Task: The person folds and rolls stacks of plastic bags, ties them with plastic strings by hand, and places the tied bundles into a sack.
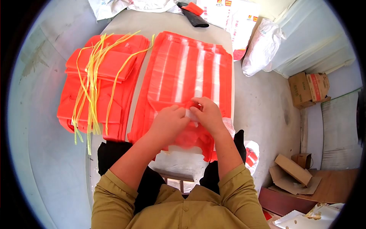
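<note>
A stack of red plastic bags (190, 68) with pale stripes lies on the table in front of me. At its near edge, my left hand (170, 121) has its fingers bent together on the red plastic. Close beside it on the right, my right hand (207, 115) pinches the same plastic between thumb and curled fingers. A whitish patch shows between the two hands, and the plastic just below them is blurred. To the left sits a pile of folded red bags (126, 95), with yellow strips (92, 84) draped loosely over it.
White printed sacks (213, 13) and a black and red item (195, 17) lie at the table's far edge. A white sack (263, 45) leans at the right. Cardboard boxes (307, 89) stand by the right wall, and opened cardboard (291, 173) lies lower right.
</note>
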The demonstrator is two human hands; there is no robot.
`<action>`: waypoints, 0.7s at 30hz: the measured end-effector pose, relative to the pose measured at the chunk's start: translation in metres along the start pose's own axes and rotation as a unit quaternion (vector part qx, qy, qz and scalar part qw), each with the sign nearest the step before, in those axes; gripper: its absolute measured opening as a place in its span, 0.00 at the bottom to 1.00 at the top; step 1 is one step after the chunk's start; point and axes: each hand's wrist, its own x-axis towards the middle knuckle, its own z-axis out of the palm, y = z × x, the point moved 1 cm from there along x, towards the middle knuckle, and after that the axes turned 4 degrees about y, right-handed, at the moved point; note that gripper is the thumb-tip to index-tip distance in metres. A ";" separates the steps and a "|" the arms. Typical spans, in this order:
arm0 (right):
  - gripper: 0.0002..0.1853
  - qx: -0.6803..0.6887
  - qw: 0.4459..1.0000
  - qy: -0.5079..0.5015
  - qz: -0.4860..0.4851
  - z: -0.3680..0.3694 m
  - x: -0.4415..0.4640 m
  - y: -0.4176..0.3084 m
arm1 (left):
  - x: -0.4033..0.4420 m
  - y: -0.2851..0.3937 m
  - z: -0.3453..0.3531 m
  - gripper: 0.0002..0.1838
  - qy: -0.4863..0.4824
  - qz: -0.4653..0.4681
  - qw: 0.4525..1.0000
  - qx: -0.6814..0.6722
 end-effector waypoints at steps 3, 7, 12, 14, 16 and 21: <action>0.19 -0.001 1.000 -0.011 0.005 0.002 -0.001 -0.005 | 0.001 0.001 0.001 0.07 0.023 0.011 1.000 -0.018; 0.18 -0.037 0.999 -0.003 -0.028 0.006 -0.002 -0.002 | 0.005 -0.001 0.006 0.06 0.043 0.018 0.998 -0.040; 0.16 0.062 0.998 0.016 -0.019 0.009 -0.003 0.004 | 0.010 -0.001 0.012 0.06 -0.010 -0.088 0.993 -0.083; 0.15 0.168 0.985 0.029 0.038 0.008 -0.006 0.007 | 0.012 -0.001 0.014 0.07 -0.036 -0.156 0.982 -0.100; 0.14 0.302 0.944 0.029 0.132 0.004 -0.011 0.013 | 0.016 -0.002 0.013 0.08 -0.046 -0.209 0.969 -0.120; 0.11 0.187 0.978 0.074 -0.057 0.000 -0.029 0.029 | 0.022 -0.003 0.012 0.09 -0.031 -0.261 0.952 -0.155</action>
